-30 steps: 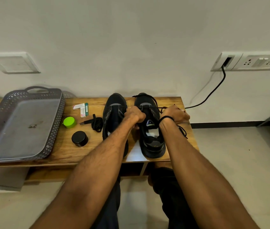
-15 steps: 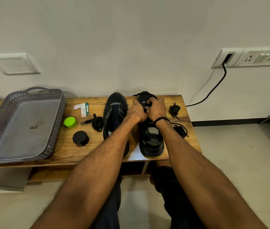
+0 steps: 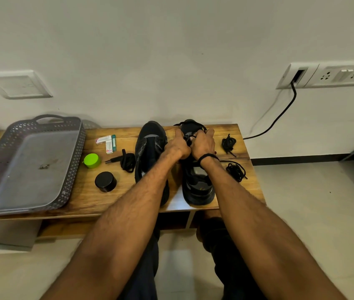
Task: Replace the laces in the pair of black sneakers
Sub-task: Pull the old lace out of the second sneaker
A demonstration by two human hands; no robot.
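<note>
Centrally, left sneaker (image 3: 150, 146) on the wooden bench (image 3: 236, 192), right sneaker (image 3: 197, 188) just beside it, left hand (image 3: 177, 148) curled, pinching its black lace (image 3: 188, 138), right hand (image 3: 204, 144) gripping the same lace

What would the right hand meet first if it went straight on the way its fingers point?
The right hand points forward toward the wall, over the right sneaker. First in line is that sneaker's toe with the lace looped over it, though depth is unclear. Beyond it, only the wall.

Black sneakers (image 3: 195, 185), green lid (image 3: 92, 160), grey tray (image 3: 28, 163).
</note>
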